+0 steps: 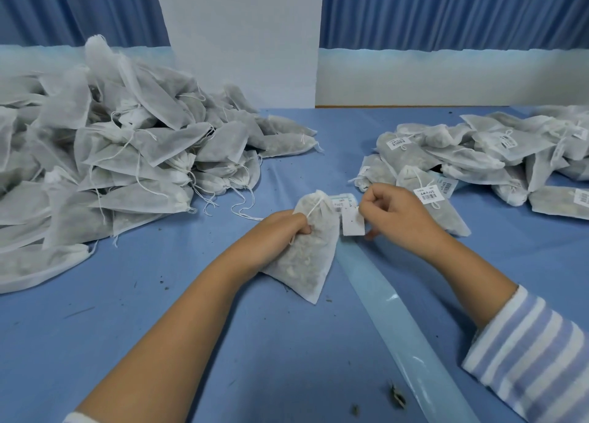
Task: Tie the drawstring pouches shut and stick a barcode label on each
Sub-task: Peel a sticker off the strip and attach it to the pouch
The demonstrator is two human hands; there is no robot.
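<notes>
1. Head view, packing bench: my left hand (pixel 283 231) grips a filled drawstring pouch (pixel 306 260) at its gathered neck, fingers curled round the cloth and the drawstring (pixel 314 211). The pouch lies slanted on the blue table (pixel 223 343), centre of frame.
2. My right hand (pixel 398 212) pinches a white label (pixel 353 223) by its upper corner between thumb and forefinger. The label hangs just beside the pouch's neck, no print showing, not yet stuck.
3. A glossy backing strip (pixel 392 311) runs from below the label toward the near right.
4. Heaped at left are untagged pouches (pixel 111 155); at right lie tagged pouches (pixel 478 155).
5. Handling, as I judge it: the pouch looks light and soft, thin non-woven cloth over loose dry filling, so it will sag and shift. It is best held at the cinched neck, with the belly pressed flat on the table to give the label a firm face. The label looks flimsy and tacky, so I would hold it by the edges only.
</notes>
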